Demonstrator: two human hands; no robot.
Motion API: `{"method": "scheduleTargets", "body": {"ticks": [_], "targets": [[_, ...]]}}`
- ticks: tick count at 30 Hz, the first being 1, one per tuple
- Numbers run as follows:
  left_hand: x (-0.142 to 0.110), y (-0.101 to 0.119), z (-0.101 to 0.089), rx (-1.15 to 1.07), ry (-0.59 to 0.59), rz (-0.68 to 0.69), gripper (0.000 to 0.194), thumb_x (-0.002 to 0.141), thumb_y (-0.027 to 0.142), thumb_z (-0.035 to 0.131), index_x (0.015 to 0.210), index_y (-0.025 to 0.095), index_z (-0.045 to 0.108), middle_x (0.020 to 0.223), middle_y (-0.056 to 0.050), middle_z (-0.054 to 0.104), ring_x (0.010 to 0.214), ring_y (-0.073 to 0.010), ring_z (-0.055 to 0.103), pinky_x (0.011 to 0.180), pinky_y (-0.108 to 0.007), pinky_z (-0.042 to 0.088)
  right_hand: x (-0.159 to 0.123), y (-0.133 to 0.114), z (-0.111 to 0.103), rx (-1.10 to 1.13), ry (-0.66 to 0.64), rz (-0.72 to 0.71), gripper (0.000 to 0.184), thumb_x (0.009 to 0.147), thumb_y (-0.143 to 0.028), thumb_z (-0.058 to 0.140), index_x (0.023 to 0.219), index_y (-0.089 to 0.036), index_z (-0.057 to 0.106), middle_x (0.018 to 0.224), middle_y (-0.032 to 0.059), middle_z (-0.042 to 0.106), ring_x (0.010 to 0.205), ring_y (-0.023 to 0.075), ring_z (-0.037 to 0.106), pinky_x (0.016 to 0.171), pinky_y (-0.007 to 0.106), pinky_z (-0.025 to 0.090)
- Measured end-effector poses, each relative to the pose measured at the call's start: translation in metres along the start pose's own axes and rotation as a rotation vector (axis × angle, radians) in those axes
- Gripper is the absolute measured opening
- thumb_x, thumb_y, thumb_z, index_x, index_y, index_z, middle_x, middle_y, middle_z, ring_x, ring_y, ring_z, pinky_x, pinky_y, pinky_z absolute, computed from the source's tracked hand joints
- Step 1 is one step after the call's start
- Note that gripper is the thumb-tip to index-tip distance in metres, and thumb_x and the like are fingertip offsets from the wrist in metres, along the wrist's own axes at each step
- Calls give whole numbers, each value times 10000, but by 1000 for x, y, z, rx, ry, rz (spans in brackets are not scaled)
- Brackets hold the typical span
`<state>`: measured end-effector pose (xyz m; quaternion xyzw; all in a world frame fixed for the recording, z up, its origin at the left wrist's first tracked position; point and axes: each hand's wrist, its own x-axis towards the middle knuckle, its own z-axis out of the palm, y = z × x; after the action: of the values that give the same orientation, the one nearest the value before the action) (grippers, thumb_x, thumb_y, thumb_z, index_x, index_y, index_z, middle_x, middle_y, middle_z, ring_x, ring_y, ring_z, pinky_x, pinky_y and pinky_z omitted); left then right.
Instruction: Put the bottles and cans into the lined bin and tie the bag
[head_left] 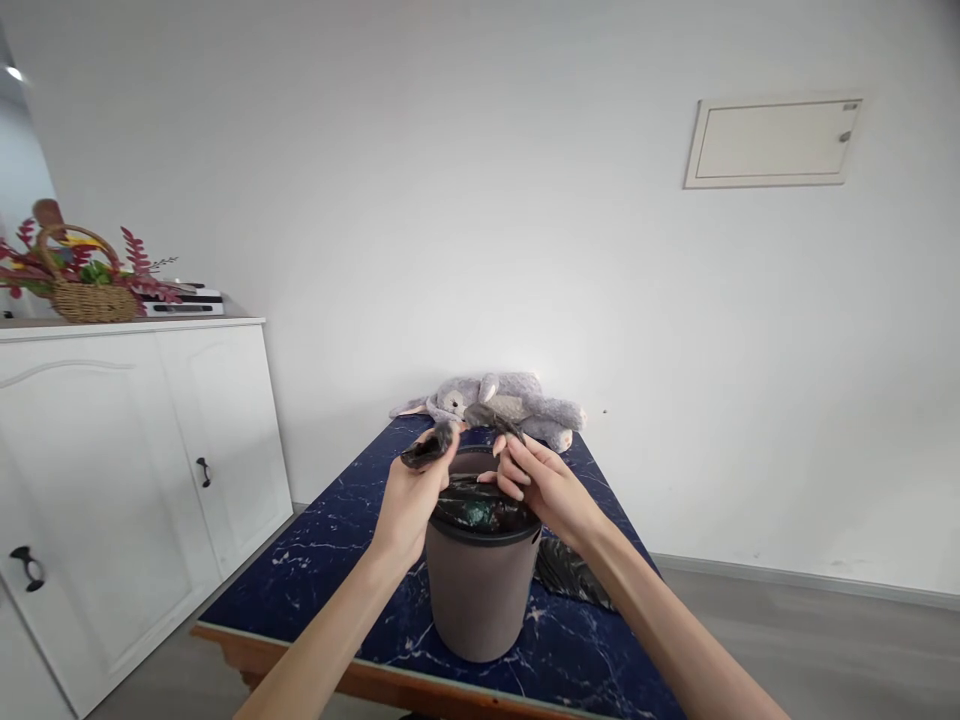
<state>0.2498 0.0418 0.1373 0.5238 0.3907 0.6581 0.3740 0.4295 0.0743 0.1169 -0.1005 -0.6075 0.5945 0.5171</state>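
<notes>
A grey-brown trash can [480, 600] stands upright near the front of the table, with a black garbage bag [484, 508] bulging inside its rim. My left hand [420, 485] is closed round a bunched part of the black plastic above the can's left side. Over the right side, my right hand [529, 475] pinches another gathered strip of the same plastic, raised above the rim. Both hands are slightly apart. Part of the can's back rim shows between them; what lies inside the bag is hidden.
The can rests on a blue marble-patterned table [330, 575]. To its right lies a folded black plastic bundle [574, 575], partly behind my right forearm. A grey plush rabbit [517, 400] lies against the wall. A white cabinet [135, 480] at left carries a flower basket [94, 300].
</notes>
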Motion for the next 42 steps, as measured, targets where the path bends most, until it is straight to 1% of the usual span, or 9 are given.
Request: {"method": "scheduleTargets", "body": {"ticks": [7, 13, 18, 23, 25, 29, 33, 38, 42], "targets": [[-2, 9, -9, 97, -245, 66, 535, 1021, 679, 495, 861, 194, 654, 677, 54, 282, 576, -116, 328, 532, -251, 350, 15, 5, 14, -254, 90, 61, 387, 996, -624, 566, 1043, -242, 601, 688, -90, 283, 543, 107, 233, 503, 257, 375], [-2, 12, -29, 578, -260, 562, 309, 1106, 397, 429, 992, 228, 661, 1224, -94, 594, 1154, -240, 592, 1062, -398, 482, 18, -3, 33, -783, 57, 26, 137, 901, -294, 605, 894, -234, 482, 806, -20, 534, 746, 162, 507, 658, 294, 427], [8, 26, -41, 773, -403, 677, 271, 1078, 208, 393, 1060, 257, 659, 1404, -102, 507, 1356, -266, 490, 1121, -435, 485, 14, -23, 45, -781, -282, 11, 339, 733, -227, 773, 993, -224, 556, 831, -43, 535, 719, 142, 491, 601, 265, 434], [5, 45, -19, 970, -569, 801, 306, 1015, 121, 459, 1133, 305, 671, 1516, -65, 492, 1481, -307, 355, 1200, -562, 383, 23, -6, 46, -826, -240, -121, 88, 830, -174, 636, 815, -220, 563, 812, 13, 620, 781, 189, 564, 705, 325, 516], [-3, 47, -10, 1022, -453, 853, 293, 1016, 158, 510, 1183, 334, 673, 1507, -63, 507, 1480, -332, 356, 1221, -621, 312, 26, 2, 43, -844, -157, -101, 127, 855, -175, 574, 743, -226, 543, 769, 24, 618, 779, 204, 569, 717, 348, 522], [-23, 29, -12, 883, 23, 710, 621, 938, 461, 719, 1488, 347, 452, 1550, -127, 429, 1491, -380, 366, 1208, -630, 347, 28, 1, 38, -534, -60, 108, 242, 972, -369, 542, 875, -207, 694, 880, 61, 730, 929, 251, 670, 922, 417, 549], [-31, -5, -22, 796, -18, 287, 1027, 800, 596, 805, 1599, 279, 244, 1489, -199, 515, 1408, -425, 499, 987, -548, 568, 26, -11, 35, -334, 176, 376, 536, 956, -677, 569, 1066, -191, 766, 993, 100, 779, 1067, 304, 700, 1035, 460, 518], [-21, -17, -12, 803, -181, 294, 421, 843, 404, 736, 1218, 237, 643, 1180, -131, 714, 1204, -378, 655, 947, -501, 573, 26, -25, 37, -426, 250, 410, 578, 953, -702, 570, 1112, -183, 768, 1081, 99, 776, 1090, 312, 685, 1071, 462, 484], [-9, -8, -4, 772, -199, 329, 201, 860, 251, 625, 1057, 225, 657, 1039, -94, 726, 1004, -314, 705, 851, -437, 580, 25, -28, 34, -459, 241, 311, 444, 947, -604, 657, 1134, -214, 755, 1101, 74, 770, 1151, 300, 660, 1068, 459, 492]]}}
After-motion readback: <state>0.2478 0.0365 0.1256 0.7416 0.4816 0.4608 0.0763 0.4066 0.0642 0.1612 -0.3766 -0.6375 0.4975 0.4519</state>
